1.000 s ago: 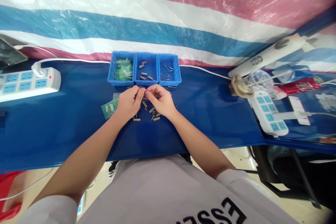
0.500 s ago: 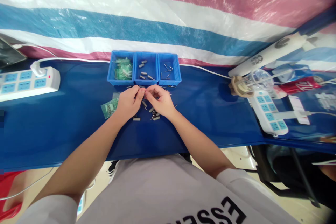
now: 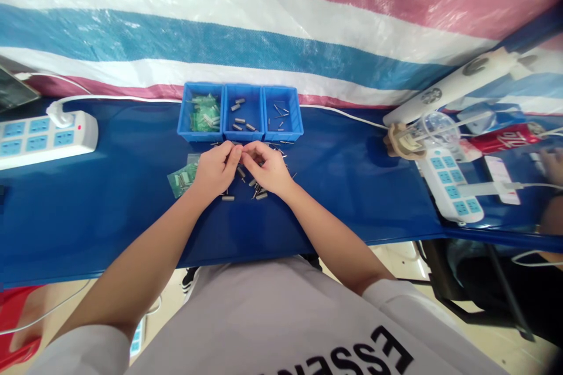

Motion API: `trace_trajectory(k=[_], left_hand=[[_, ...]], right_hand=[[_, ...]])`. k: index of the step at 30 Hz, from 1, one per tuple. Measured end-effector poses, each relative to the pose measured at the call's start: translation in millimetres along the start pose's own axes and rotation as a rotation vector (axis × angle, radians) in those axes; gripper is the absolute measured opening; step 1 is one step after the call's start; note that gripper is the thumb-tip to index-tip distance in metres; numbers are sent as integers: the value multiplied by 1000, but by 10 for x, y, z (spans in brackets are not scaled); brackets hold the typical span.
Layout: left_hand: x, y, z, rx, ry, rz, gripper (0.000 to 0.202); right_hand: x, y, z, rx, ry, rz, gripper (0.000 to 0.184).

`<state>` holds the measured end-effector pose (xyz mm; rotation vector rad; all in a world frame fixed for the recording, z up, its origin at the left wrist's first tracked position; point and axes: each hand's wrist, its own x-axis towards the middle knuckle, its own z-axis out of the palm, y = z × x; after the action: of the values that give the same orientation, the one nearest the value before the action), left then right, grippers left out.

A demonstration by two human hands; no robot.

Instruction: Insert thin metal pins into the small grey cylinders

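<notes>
My left hand (image 3: 215, 169) and my right hand (image 3: 269, 167) meet fingertip to fingertip just in front of three small blue bins (image 3: 240, 112). Both pinch a small grey metal part (image 3: 241, 154) between them, too small to name. Several short grey sleeves and thin pins (image 3: 259, 192) lie scattered on the blue table under my hands. A green bag of parts (image 3: 181, 179) lies left of my left hand. The left bin holds green bags, the middle one grey sleeves, the right one thin pins.
A white power strip (image 3: 41, 137) lies at the far left. Another power strip (image 3: 451, 184), a clear cup, a white device and a red packet crowd the right end. Another person's hand (image 3: 552, 167) shows at the right edge. A striped tarp hangs behind.
My hands have stayed pinched together in front of the bins. The view has shifted slightly, and another person's hand has come into sight at the right edge.
</notes>
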<state>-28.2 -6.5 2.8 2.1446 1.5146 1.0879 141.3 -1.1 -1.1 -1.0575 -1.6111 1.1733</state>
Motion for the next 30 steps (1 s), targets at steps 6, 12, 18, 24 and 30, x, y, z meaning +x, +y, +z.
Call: trace_trajectory(k=[6, 12, 18, 24, 30], left_hand=[[-2, -11, 3, 6, -13, 5, 41], [-1, -9, -1, 5, -45, -16, 40], [3, -11, -4, 23, -67, -14, 40], [7, -13, -6, 31, -103, -26, 37], [20, -17, -7, 31, -151, -45, 37]], right_hand=[[1, 24, -6, -10, -7, -18, 24], [7, 40, -5, -8, -5, -37, 24], [13, 48, -13, -34, -19, -20, 25], [12, 71, -33, -54, -57, -34, 23], [11, 86, -40, -101, -67, -47, 19]])
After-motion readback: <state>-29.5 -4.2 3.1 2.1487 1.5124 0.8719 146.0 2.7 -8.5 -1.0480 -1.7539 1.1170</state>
